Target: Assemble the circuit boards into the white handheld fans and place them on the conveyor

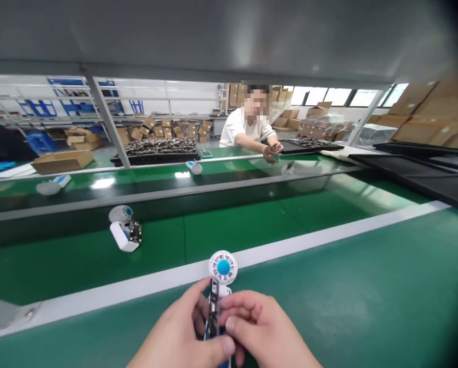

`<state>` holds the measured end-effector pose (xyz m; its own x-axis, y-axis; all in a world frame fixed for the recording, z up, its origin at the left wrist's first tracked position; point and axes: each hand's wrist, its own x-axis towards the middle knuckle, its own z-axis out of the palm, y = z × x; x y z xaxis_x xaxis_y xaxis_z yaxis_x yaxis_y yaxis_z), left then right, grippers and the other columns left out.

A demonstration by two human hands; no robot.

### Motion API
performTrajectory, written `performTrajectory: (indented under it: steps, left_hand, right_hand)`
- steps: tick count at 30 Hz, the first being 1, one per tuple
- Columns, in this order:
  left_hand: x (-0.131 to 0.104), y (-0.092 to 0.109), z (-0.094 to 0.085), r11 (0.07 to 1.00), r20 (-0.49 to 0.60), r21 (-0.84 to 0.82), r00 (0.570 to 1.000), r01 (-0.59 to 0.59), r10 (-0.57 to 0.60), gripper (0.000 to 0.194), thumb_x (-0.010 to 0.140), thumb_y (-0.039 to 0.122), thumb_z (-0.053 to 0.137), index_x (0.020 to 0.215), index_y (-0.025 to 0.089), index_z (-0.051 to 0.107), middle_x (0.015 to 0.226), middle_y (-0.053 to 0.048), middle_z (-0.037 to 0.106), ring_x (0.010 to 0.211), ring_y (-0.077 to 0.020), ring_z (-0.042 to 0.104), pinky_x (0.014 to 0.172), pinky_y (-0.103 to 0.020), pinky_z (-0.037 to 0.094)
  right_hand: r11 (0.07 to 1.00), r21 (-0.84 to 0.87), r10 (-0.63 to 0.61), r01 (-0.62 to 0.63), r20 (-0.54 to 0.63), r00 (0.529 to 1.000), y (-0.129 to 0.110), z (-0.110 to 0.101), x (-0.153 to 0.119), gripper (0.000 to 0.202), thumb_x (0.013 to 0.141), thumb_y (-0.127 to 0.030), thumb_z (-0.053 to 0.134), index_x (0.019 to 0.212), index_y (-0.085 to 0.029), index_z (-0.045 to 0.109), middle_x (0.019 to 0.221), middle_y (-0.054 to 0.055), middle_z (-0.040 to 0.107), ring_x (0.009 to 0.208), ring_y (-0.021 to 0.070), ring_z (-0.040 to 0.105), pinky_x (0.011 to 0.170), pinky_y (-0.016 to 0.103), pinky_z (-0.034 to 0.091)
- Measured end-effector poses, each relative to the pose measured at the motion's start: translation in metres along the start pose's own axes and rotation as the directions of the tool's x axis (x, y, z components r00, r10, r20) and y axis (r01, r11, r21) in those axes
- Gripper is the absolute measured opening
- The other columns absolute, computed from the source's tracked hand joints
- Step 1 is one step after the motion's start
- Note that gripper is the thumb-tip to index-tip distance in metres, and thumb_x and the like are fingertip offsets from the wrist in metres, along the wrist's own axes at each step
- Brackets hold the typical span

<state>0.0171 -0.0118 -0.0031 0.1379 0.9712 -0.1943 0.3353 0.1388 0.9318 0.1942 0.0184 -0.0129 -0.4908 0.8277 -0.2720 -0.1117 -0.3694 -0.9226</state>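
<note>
Your left hand [183,332] and right hand [259,332] both pinch the small white handheld fan with a blue hub [223,268], fingers closed on its handle and exposed circuit board, low over the green table [367,296]. Squeezing that board could bend it or loosen it. Beyond runs a green conveyor belt [252,220] carrying another opened white fan [124,230]; a co-worker [248,128] reaches across.

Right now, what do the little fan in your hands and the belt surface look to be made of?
Fan: glossy white moulded plastic by its sheen, blue centre cap, a bare circuit board showing along the handle. Belt surface: smooth green rubbery or PVC sheet, probably; it mirrors the ceiling lights.
</note>
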Motion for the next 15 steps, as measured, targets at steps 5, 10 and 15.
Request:
performTrajectory:
  steps: [5, 10, 15]
  left_hand:
    - [0.002, 0.025, -0.005, 0.992, -0.005, -0.118, 0.999, 0.042, -0.042, 0.046, 0.068, 0.014, 0.056, 0.112, 0.021, 0.064, 0.101, -0.002, 0.070, 0.092, -0.0169, 0.066, 0.092, -0.030, 0.053]
    - [0.001, 0.030, -0.017, 0.987, 0.068, -0.060, 0.987, 0.150, -0.146, 0.036, 0.073, 0.015, 0.043, 0.100, 0.019, 0.066, 0.073, 0.002, 0.064, 0.062, -0.0132, 0.059, 0.055, -0.021, 0.052]
    - [-0.002, 0.019, -0.017, 0.974, -0.054, 0.225, 0.997, -0.038, 0.051, 0.036, 0.085, 0.016, 0.043, 0.111, 0.025, 0.066, 0.096, -0.002, 0.071, 0.080, -0.0150, 0.068, 0.071, -0.024, 0.057]
  right_hand:
    - [0.838, -0.442, -0.397, 0.320, -0.092, 0.913, -0.010, -0.011, -0.005, 0.022, 0.087, -0.034, 0.058, 0.093, -0.019, 0.073, 0.088, 0.006, 0.066, 0.072, 0.0202, 0.062, 0.062, 0.028, 0.050]
    - [0.571, -0.702, -0.547, 0.426, 0.062, 0.835, -0.014, -0.022, 0.006, 0.019, 0.089, -0.020, 0.056, 0.093, -0.021, 0.074, 0.089, 0.003, 0.063, 0.079, 0.0193, 0.060, 0.068, 0.028, 0.049]
    - [0.475, -0.726, -0.586, 0.498, 0.162, 0.794, -0.009, -0.017, 0.012, 0.019, 0.089, -0.011, 0.055, 0.090, -0.021, 0.072, 0.090, 0.002, 0.062, 0.084, 0.0192, 0.058, 0.074, 0.030, 0.047]
